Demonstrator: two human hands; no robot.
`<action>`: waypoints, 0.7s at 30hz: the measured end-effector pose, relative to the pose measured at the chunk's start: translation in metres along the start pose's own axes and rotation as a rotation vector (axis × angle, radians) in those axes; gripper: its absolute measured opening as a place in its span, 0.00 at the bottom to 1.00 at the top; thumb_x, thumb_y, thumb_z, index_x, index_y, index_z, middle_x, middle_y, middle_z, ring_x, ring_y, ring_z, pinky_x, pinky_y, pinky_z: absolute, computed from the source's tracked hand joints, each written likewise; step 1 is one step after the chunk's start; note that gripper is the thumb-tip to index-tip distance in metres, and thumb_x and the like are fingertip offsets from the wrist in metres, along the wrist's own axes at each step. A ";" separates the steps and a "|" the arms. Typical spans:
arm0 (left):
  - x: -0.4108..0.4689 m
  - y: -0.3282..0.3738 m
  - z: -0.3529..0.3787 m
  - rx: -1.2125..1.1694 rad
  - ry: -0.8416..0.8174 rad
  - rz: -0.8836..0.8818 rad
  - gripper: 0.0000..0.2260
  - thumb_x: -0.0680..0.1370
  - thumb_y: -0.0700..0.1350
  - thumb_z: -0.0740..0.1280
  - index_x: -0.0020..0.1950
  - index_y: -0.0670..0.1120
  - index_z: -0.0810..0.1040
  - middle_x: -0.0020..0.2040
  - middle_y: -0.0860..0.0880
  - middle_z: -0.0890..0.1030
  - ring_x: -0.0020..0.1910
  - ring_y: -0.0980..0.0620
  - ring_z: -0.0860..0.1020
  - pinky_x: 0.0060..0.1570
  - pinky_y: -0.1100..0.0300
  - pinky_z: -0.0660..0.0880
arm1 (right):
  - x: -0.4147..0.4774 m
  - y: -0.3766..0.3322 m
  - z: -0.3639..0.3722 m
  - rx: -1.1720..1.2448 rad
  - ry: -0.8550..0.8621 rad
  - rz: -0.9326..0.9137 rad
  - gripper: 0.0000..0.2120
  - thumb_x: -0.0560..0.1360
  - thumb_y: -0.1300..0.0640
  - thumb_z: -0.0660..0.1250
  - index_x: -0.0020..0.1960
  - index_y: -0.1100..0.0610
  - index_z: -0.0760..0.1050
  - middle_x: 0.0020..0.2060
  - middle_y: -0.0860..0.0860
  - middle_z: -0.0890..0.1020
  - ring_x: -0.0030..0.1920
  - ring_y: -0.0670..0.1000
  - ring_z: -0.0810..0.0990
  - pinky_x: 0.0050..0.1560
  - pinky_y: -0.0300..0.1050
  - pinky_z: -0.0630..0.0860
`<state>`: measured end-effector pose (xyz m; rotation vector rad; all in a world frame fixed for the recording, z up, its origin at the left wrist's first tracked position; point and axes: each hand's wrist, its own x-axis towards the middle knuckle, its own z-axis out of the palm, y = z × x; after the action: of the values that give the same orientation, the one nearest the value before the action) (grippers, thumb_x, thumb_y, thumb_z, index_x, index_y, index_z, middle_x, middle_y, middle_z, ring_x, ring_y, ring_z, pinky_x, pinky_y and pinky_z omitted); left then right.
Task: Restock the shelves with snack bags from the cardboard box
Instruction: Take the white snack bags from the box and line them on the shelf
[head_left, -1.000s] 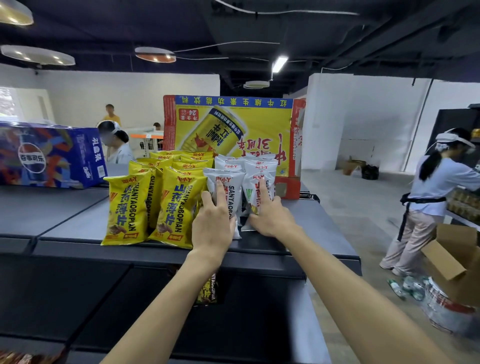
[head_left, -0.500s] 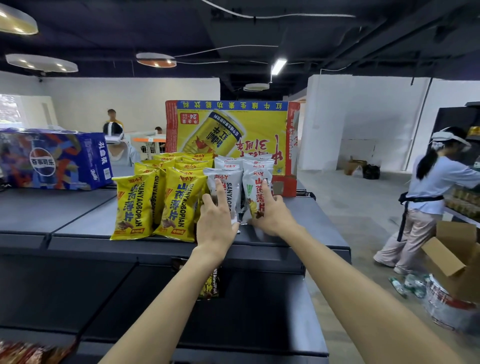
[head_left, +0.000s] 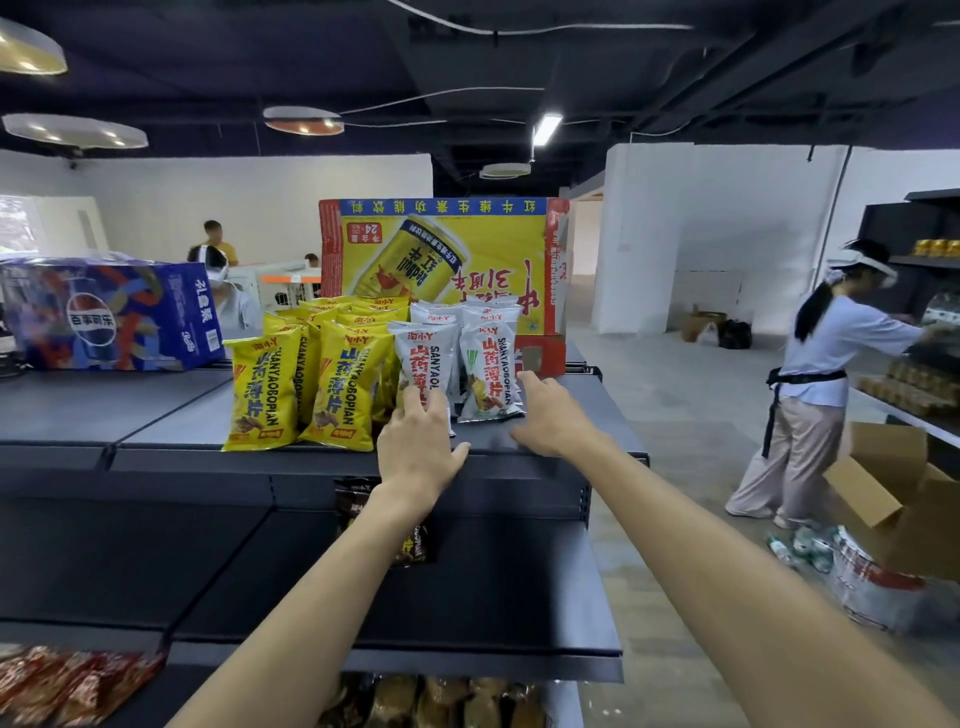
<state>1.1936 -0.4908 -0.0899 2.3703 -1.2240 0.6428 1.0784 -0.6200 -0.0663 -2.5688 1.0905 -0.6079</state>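
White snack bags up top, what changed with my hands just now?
Both hands slid down: the left hand now touches the left white bag near its base, the right hand lies beside the right white bag. Nothing gripped. Yellow bags unmoved.

Under my left hand (head_left: 415, 447) the white snack bags (head_left: 491, 358) are glossy, crinkled plastic film; the yellow snack bags (head_left: 337, 384) shine the same. The shelf top (head_left: 156, 410) looks smooth, matt dark metal. The yellow carton (head_left: 493, 244) is printed cardboard.
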 end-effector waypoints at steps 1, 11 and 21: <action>-0.003 0.004 -0.003 0.006 -0.011 0.005 0.27 0.72 0.59 0.71 0.64 0.48 0.67 0.63 0.45 0.69 0.57 0.44 0.76 0.50 0.53 0.76 | -0.006 0.003 -0.003 0.000 0.000 0.001 0.38 0.71 0.58 0.71 0.76 0.52 0.57 0.65 0.58 0.70 0.64 0.61 0.71 0.62 0.53 0.73; -0.035 0.061 -0.026 0.036 -0.138 0.172 0.21 0.74 0.62 0.68 0.56 0.49 0.74 0.52 0.47 0.80 0.52 0.44 0.79 0.44 0.55 0.71 | -0.062 0.040 -0.036 -0.049 0.014 0.062 0.28 0.73 0.57 0.69 0.71 0.54 0.65 0.55 0.56 0.79 0.55 0.58 0.78 0.54 0.50 0.78; -0.087 0.130 -0.014 -0.039 -0.260 0.266 0.17 0.72 0.59 0.69 0.54 0.49 0.76 0.52 0.47 0.80 0.51 0.42 0.79 0.47 0.53 0.72 | -0.131 0.116 -0.040 -0.021 0.003 0.151 0.13 0.72 0.57 0.70 0.56 0.54 0.78 0.51 0.54 0.82 0.51 0.55 0.80 0.53 0.48 0.78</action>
<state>1.0383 -0.4965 -0.1100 2.3338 -1.6668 0.3899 0.9063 -0.6055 -0.1145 -2.4743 1.2842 -0.5660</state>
